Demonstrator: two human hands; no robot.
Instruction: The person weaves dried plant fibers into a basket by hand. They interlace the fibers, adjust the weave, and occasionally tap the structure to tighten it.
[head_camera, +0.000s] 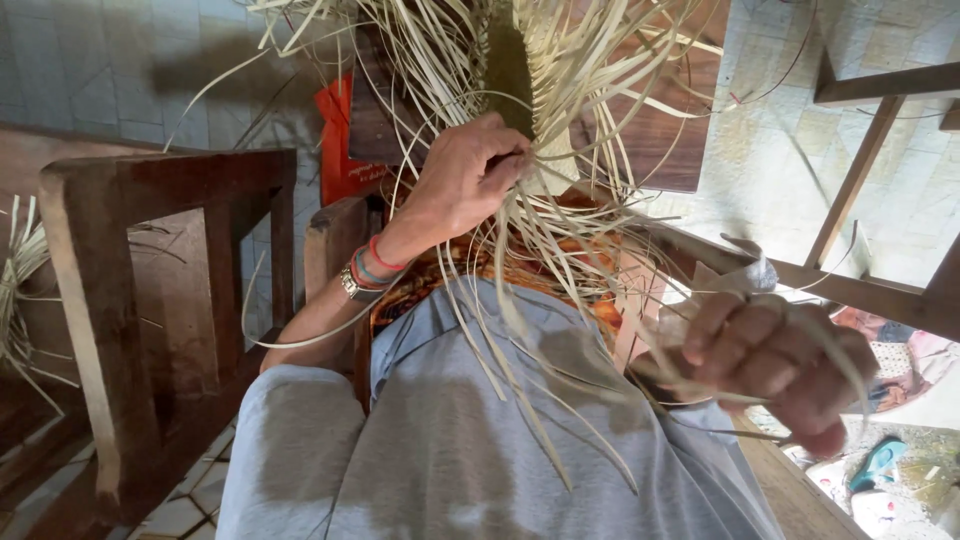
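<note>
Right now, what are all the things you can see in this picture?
Straw strips: too many to count, pale yellow, fanning out from the top middle down over the lap.
Wooden chair frame: one, dark brown, at the left.
Wooden board: one, brown, behind the strips at the top.
Orange thing: one, left of the board; kind unclear.
Patterned cloth: one, orange, on the lap under the strips.
Floor tiles: pale grey, upper left.
Bracelets: a few, red and silver, on the left wrist.
Grey trousers: one pair, bottom middle.
Left hand: fingers pinching the strips.
Right hand: closed around strips.
</note>
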